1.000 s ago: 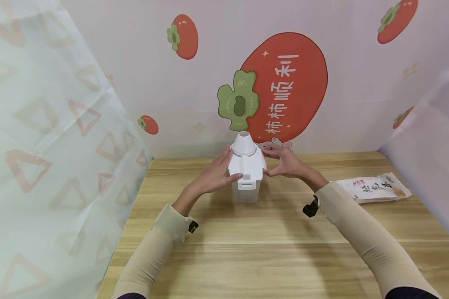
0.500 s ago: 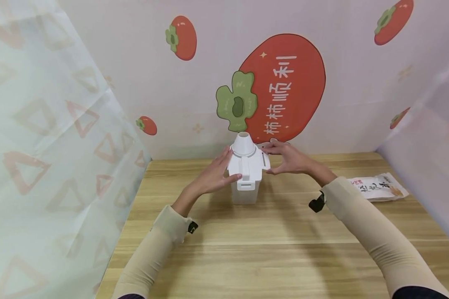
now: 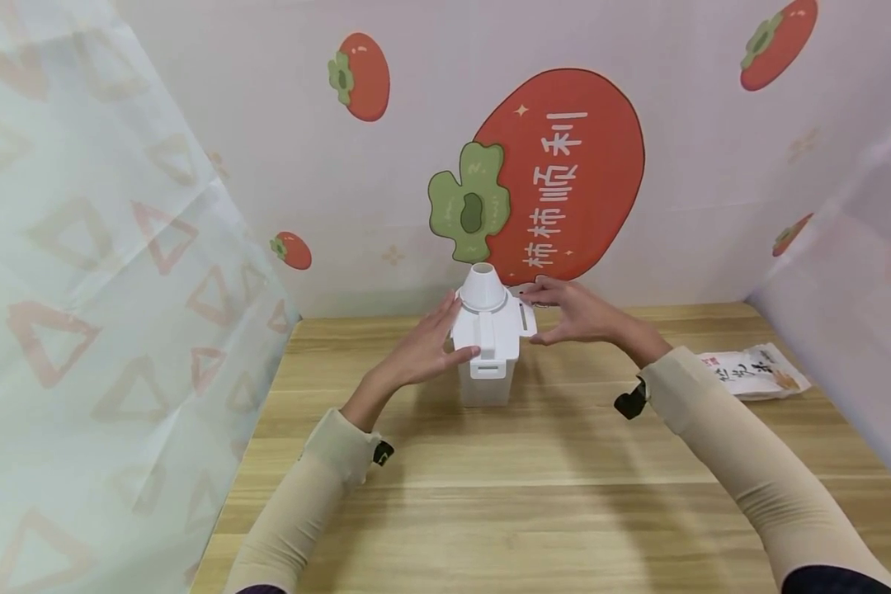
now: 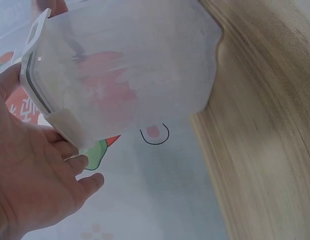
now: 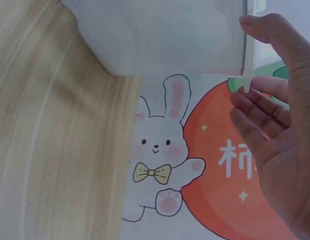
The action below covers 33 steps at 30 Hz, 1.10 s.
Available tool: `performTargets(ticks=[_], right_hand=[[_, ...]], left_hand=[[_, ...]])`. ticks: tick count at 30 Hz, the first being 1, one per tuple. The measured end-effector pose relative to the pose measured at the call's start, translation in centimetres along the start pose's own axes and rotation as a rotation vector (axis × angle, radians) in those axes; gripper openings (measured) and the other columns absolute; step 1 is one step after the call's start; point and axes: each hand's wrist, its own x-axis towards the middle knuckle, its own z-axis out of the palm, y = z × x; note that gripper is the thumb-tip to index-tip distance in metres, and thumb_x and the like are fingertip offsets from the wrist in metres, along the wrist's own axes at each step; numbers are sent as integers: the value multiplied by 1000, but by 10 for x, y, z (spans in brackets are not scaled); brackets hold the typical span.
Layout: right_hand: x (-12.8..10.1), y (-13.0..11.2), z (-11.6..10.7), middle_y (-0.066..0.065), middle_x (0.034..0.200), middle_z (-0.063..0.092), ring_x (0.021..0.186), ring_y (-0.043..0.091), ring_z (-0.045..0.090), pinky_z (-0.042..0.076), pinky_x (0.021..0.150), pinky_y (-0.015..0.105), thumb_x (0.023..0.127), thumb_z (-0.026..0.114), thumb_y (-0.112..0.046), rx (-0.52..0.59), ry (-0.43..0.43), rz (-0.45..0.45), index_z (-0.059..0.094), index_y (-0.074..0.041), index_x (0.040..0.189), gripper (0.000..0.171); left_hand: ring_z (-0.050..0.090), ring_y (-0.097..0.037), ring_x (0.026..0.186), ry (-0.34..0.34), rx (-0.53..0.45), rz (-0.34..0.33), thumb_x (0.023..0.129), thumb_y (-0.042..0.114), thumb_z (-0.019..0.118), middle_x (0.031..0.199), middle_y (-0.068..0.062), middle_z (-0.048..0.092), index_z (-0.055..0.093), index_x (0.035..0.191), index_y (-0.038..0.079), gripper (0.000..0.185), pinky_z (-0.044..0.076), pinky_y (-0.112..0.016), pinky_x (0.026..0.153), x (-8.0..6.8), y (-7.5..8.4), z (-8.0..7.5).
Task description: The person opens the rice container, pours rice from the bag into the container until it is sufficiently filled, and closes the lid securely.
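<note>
A tall translucent storage container (image 3: 486,389) stands on the table between both hands. Its white lid (image 3: 496,340) carries a cone-shaped cap (image 3: 483,289) on top and hinged side clips. My left hand (image 3: 425,345) holds the lid's left side, thumb across its front part and fingers along the far edge. In the left wrist view the clip (image 4: 68,129) beside those fingers lies down against the container wall. My right hand (image 3: 581,313) grips at the right side, thumb and fingers at either end of the right clip (image 3: 525,318), which sticks outward.
A white printed packet (image 3: 761,373) lies at the right of the wooden table (image 3: 460,495). Behind the container rises a wall sheet (image 3: 386,165) with persimmon pictures. Another patterned sheet (image 3: 104,313) hangs along the left side.
The lid's right clip has swung outward from the container between one second and half a second ago. My right hand has shifted slightly to the right; the left hand has stayed in place.
</note>
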Motion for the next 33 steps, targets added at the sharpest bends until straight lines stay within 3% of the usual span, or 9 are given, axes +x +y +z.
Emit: performTargets(ticks=[8,12,18,24,33], right_hand=[[-1,1,5,20,146,63,146,50,44,48,111,63,77,97,-20,101,-26,42,64,3,143,77],[2,3,6,19,149,60,145,44,49,51,107,60,80,96,-20,195,-54,56,61,3,146,78],[3,6,1,18,151,58,149,43,43,46,112,63,88,89,-22,298,-73,138,55,-1,152,76],[10,4,-1,15,153,57,139,38,55,47,112,63,92,85,-23,296,-31,142,52,-9,156,74],[30,-5,1,18,159,52,143,43,53,45,116,58,101,74,-31,338,-29,239,46,-8,160,69]], left_hand=[[0,-21,165,10,-15,-5,100,63,57,179,-4,-7,4,171,10,103,10,-45,133,0,0,0],[3,-25,165,19,-23,-7,104,59,53,178,-7,-4,7,170,8,96,13,-46,133,-1,0,-1],[7,-29,165,40,-61,-13,109,59,43,178,-12,4,13,170,7,86,15,-47,132,-1,6,-5],[11,-28,164,83,-48,-71,103,68,50,177,-13,11,17,171,10,95,20,-51,131,-3,21,-9],[32,-35,158,171,30,-145,97,71,59,174,-18,24,30,167,8,98,38,-57,121,-3,44,0]])
